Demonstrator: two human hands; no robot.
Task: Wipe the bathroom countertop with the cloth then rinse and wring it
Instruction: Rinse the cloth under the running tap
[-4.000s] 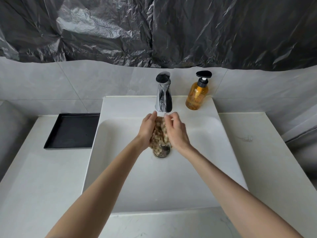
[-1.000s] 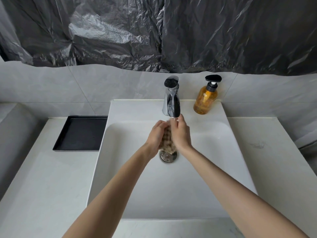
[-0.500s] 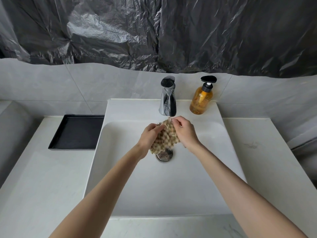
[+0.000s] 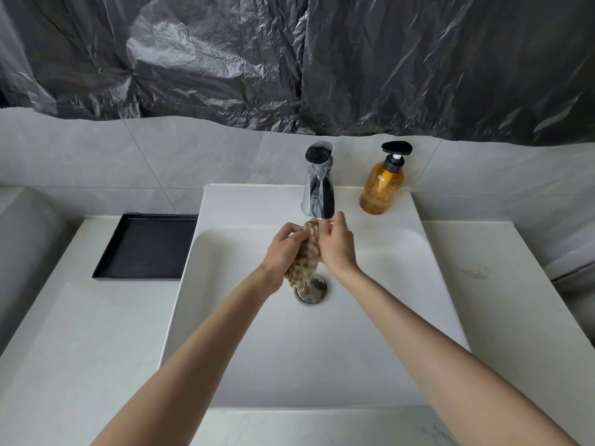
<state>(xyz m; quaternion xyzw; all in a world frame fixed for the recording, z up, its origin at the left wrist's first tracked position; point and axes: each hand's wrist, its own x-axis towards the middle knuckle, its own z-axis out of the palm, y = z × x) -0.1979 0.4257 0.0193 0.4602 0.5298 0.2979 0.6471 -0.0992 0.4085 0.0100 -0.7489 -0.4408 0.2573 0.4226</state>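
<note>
Hidden or unclear:
- Both palms face the cloth (image 4: 307,252), so the contact side of the fingers is out of sight.
- The cloth's middle is covered by the 2 hands. Only its top end and its hanging lower end show.
- The lower end overlaps the far rim of the chrome drain (image 4: 312,289).
- Cannot tell whether water runs from the chrome faucet (image 4: 317,181); no stream can be made out.
- Black plastic sheeting (image 4: 322,59) covers the upper wall. Both forearms are cut off at the bottom edge.

Grip:
- Left hand (image 4: 283,249): grip clamped on the cloth's left side, fingers curled round it.
- Right hand (image 4: 336,247): grip clamped on the cloth's right side, fingertips up just beside the spout.
- The beige knobbly cloth is bunched upright between the 2 hands, its top just under the spout, held over the drain.

Containers:
- White sink basin (image 4: 289,349): hands and cloth are held above its far half.
- Amber pump soap bottle (image 4: 381,185): upright on the basin's back ledge right of the faucet, mostly full, with a black pump head.
- Black rectangular tray (image 4: 145,249): on the pale surface (image 4: 80,349), against the basin's left edge.
</note>
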